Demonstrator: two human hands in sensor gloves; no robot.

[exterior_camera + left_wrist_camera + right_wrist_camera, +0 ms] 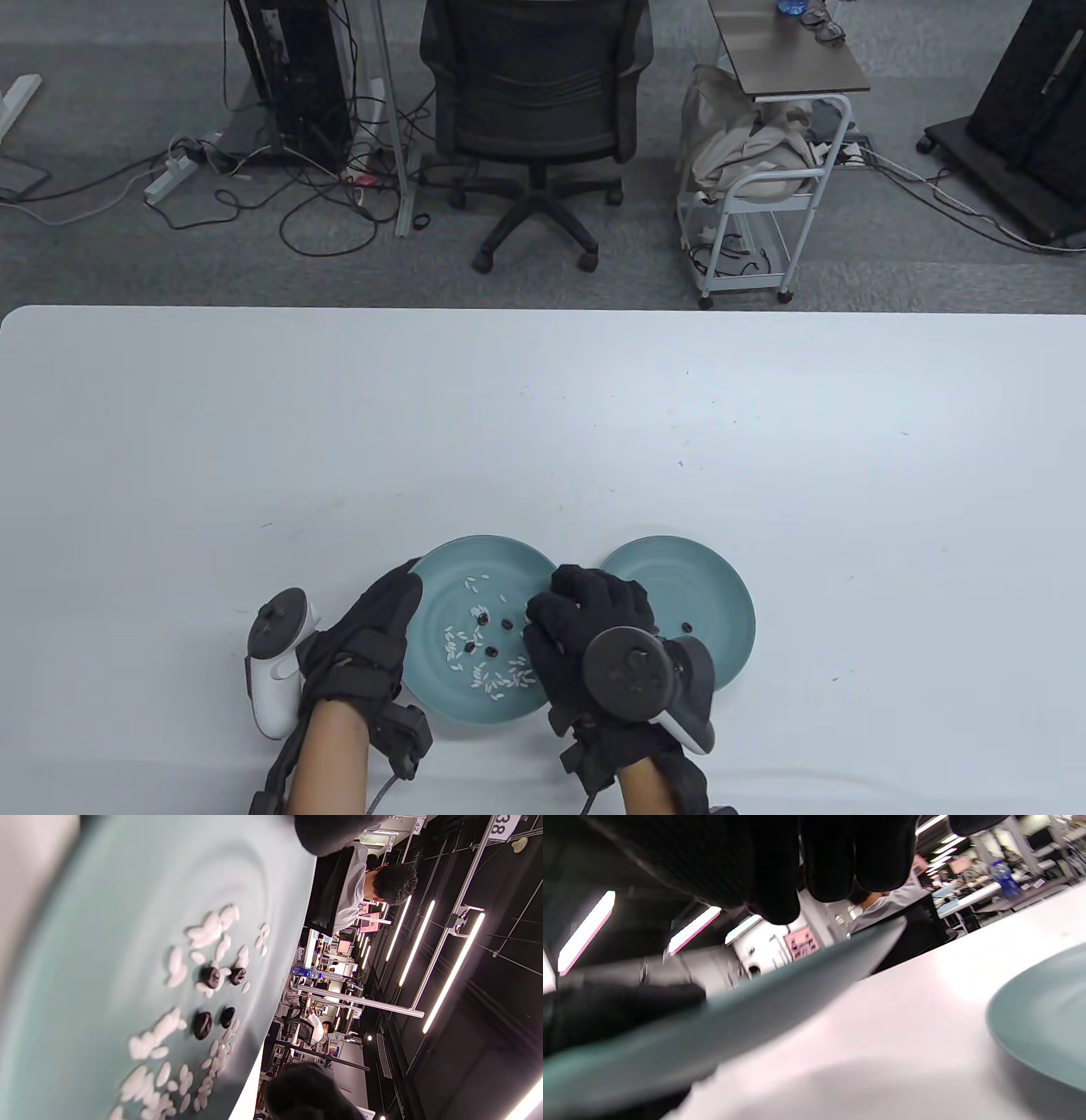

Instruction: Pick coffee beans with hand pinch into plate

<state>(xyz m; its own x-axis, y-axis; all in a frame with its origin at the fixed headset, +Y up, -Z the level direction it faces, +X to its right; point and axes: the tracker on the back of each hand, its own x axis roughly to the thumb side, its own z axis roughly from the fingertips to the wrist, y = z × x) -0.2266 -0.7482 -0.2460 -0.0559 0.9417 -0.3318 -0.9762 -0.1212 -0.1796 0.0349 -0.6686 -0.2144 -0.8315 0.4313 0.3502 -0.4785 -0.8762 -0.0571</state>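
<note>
A teal plate [509, 556] holds white grains and several dark coffee beans [490, 652]. A second teal plate [721, 594] to its right holds one bean [687, 627]. My left hand [407, 586] rests open against the left rim of the first plate. My right hand [551, 607] hovers over that plate's right rim with fingers curled and holds nothing that I can see. In the left wrist view the beans [202, 1024] lie among the grains [169, 1024] on the plate [106, 921]. In the right wrist view gloved fingers [835, 866] hang above the near plate's rim [780, 1001], and the second plate [1043, 1022] is at the right.
The white table [543, 424] stretches wide beyond the plates. Behind its far edge stand an office chair [534, 110] and a white cart [764, 195].
</note>
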